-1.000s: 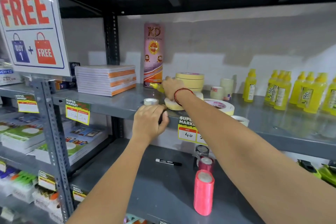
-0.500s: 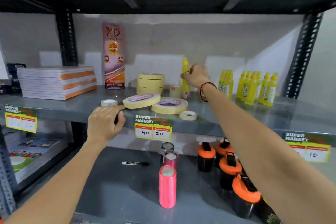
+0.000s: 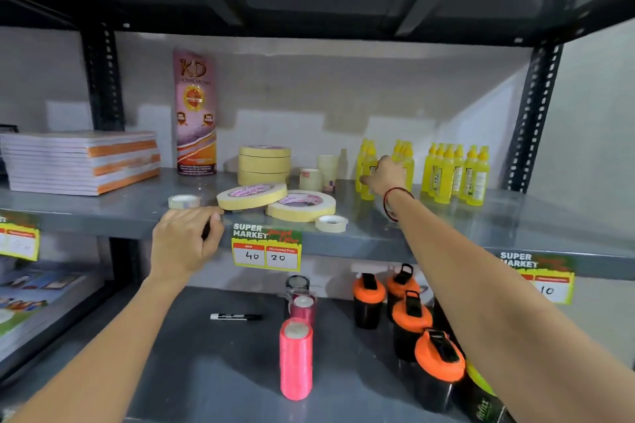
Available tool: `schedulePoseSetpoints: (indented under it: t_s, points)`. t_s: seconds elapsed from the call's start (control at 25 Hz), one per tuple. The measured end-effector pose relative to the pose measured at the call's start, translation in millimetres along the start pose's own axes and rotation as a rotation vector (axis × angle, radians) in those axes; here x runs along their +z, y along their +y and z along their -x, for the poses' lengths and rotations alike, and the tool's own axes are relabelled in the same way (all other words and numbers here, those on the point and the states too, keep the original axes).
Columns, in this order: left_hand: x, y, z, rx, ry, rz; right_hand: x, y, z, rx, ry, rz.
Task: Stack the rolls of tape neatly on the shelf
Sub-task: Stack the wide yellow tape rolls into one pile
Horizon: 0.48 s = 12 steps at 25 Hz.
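Observation:
On the grey shelf [image 3: 103,213] a neat stack of three yellow tape rolls [image 3: 264,165] stands at the back. In front, one wide flat roll [image 3: 252,196] lies tilted, propped on a second flat roll [image 3: 302,206]. Small pale rolls lie at the front left [image 3: 184,201] and front right [image 3: 331,223], and two more small rolls [image 3: 310,178] stand behind. My left hand [image 3: 187,240] curls over the shelf's front edge with a small dark object in its fingers. My right hand [image 3: 385,175] reaches far right and grips a yellow bottle [image 3: 368,170].
A tall pink KD tube [image 3: 195,113] and a pile of notebooks [image 3: 82,161] stand left of the tapes. More yellow bottles [image 3: 453,175] fill the right. On the lower shelf are a pink spool [image 3: 295,357], a marker [image 3: 235,317] and orange-capped bottles [image 3: 412,316].
My right hand has carried the yellow bottle from beside the tape stack rightward to the group of yellow bottles. The view has swung right. My left hand stays at the shelf edge.

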State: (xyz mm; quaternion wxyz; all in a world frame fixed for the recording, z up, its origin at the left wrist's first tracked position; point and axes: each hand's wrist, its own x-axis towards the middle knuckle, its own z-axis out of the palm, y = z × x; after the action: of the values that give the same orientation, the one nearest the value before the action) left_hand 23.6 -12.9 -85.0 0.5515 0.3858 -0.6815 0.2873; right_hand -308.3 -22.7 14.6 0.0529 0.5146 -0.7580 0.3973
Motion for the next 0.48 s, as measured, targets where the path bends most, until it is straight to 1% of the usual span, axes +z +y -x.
schedulePoseSetpoints:
  t_s: [0.12, 0.2, 0.28, 0.32, 0.36, 0.4, 0.44, 0.48]
  points:
    - [-2, -2, 1, 0.012, -0.034, -0.003, 3, 2, -1, 0.032, 0.0, 0.008]
    - [-2, -4, -1, 0.022, -0.06, 0.014, 0, 0, 5, 0.042, 0.044, 0.019]
    - [-3, -6, -1, 0.032, -0.078, 0.016, -4, -13, 15, -0.051, 0.227, 0.052]
    - [-3, -6, -2, 0.038, -0.082, 0.015, -7, -26, 20, -0.135, 0.329, 0.083]
    - [-4, -6, -2, 0.042, -0.086, 0.012, -8, -44, 25, -0.235, 0.391, 0.085]
    - [-4, -5, -3, 0.043, -0.09, 0.01, -10, -64, 30, -0.333, 0.376, 0.057]
    - [-6, -5, -3, 0.044, -0.092, 0.005, -8, -86, 36, -0.426, 0.275, 0.007]
    - [-7, -4, -3, 0.049, -0.094, 0.005, -4, -106, 43, -0.506, 0.115, -0.018]
